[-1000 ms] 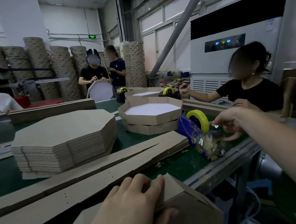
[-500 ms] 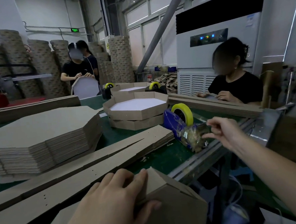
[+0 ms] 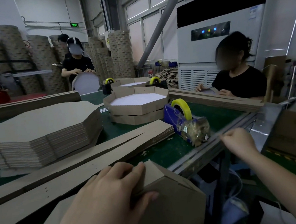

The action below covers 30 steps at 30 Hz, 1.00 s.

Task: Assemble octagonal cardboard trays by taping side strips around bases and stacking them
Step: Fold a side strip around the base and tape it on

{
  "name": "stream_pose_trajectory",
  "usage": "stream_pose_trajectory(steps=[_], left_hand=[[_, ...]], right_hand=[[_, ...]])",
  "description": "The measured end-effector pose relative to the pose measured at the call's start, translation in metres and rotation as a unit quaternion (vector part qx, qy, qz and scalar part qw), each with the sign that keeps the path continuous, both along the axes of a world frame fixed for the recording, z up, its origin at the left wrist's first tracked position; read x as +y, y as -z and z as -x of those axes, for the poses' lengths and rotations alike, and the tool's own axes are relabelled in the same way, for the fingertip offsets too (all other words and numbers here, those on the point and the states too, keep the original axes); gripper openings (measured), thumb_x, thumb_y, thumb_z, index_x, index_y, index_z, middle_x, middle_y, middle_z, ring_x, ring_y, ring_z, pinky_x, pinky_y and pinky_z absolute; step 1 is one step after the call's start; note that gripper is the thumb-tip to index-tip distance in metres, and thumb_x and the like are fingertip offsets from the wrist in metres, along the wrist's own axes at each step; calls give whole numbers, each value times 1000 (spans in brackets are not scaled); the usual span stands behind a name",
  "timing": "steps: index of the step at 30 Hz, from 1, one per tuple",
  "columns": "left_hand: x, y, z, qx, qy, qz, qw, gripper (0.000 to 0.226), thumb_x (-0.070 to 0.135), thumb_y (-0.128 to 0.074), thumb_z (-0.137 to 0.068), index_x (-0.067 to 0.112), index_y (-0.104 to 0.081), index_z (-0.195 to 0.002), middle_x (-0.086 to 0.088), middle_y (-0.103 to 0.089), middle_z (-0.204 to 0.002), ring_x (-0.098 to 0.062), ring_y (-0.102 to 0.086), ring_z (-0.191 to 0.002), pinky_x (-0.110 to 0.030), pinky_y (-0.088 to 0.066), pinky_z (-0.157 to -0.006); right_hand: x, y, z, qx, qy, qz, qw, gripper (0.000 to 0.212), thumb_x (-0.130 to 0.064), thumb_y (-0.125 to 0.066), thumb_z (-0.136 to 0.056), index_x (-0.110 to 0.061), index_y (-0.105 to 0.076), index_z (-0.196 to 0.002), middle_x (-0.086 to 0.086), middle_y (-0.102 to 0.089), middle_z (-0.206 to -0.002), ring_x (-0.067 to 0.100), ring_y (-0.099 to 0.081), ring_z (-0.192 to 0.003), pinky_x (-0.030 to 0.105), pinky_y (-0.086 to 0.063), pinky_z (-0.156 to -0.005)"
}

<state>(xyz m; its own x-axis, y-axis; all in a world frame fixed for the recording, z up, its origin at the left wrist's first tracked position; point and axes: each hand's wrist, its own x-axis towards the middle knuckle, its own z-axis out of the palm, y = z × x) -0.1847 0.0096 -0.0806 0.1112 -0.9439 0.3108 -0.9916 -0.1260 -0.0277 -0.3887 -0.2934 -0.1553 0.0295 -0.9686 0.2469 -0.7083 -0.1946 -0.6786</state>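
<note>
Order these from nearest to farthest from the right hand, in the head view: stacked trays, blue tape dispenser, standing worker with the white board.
1. Blue tape dispenser, just left of the right hand.
2. Stacked trays, behind the dispenser, mid-table.
3. Standing worker, at the far end, left.

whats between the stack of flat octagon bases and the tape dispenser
Head view: the ends of the long side strips lie there on the green table, between the stack of bases and the tape dispenser.

Table (image 3: 216, 112): cardboard stacks (image 3: 42, 132), tape dispenser (image 3: 184, 121)
</note>
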Motion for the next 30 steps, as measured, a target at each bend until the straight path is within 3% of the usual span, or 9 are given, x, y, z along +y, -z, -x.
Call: stream_pose_trajectory(steps=[5,7,9,11,13,22,25,27,30], left_hand=[[7,-1,1,-8,48,42,998,55,73,3,-72,77,8,-126,29,-29,-124,3,-43,-113,-13,-26,-63],[7,-5,3,11,32,-9,999,52,65,-16,-79,71,-30,-129,16,-50,-109,-5,-60,-90,-16,-34,-61],[7,-6,5,36,27,-13,999,51,59,-34,-78,51,-58,-122,10,-60,-83,-8,-63,-63,-17,-37,-47],[7,-2,3,16,33,6,999,50,58,-37,-76,47,-63,-118,9,-60,-79,-8,-63,-60,-13,-30,-47],[10,-2,1,10,25,3,1000,50,59,-38,-75,46,-65,-115,10,-60,-79,-8,-63,-60,-11,-23,-49],[9,-7,3,19,17,46,999,50,71,-23,-82,63,-34,-130,30,-45,-114,5,-55,-95,-6,-22,-55],[10,6,1,8,5,35,999,63,79,-17,-78,60,2,-136,35,-20,-132,8,-34,-121,-6,-24,-67],[11,2,5,5,1,60,998,59,76,-24,-83,59,-9,-138,35,-28,-131,8,-39,-119,-7,-25,-66],[14,-8,7,80,17,57,995,48,64,-56,-77,46,-57,-121,27,-62,-101,-2,-67,-81,-5,-19,-55]], right_hand=[[53,-35,-20,13,-147,148,978,18,-20,-68,-86,-17,-65,-68,-6,-49,-86,12,-50,-79,28,-38,-71],[78,-57,-31,-21,-296,112,948,15,-20,-72,-83,-17,-65,-70,-10,-51,-84,5,-51,-78,19,-37,-71],[103,-77,-38,-117,-468,8,876,15,-22,-75,-79,-17,-65,-68,-13,-53,-82,6,-54,-74,24,-44,-72],[121,-87,-43,-204,-585,-113,776,11,-25,-70,-74,-17,-66,-68,-12,-55,-81,9,-54,-69,28,-45,-67],[132,-91,-51,-204,-629,-191,726,9,-24,-64,-73,-19,-66,-66,-8,-55,-79,8,-49,-65,21,-42,-62],[132,-79,-71,-98,-612,-275,735,19,-14,-57,-76,-20,-64,-59,2,-50,-75,8,-41,-56,14,-34,-52],[131,-77,-71,-103,-608,-284,734,19,-17,-59,-76,-22,-65,-59,6,-51,-78,11,-40,-59,15,-35,-53],[130,-76,-71,-108,-605,-288,734,18,-17,-59,-76,-21,-66,-60,6,-51,-78,11,-40,-58,15,-36,-53],[128,-74,-70,-103,-603,-290,736,19,-18,-60,-76,-22,-66,-59,3,-53,-77,10,-41,-57,15,-36,-54]])
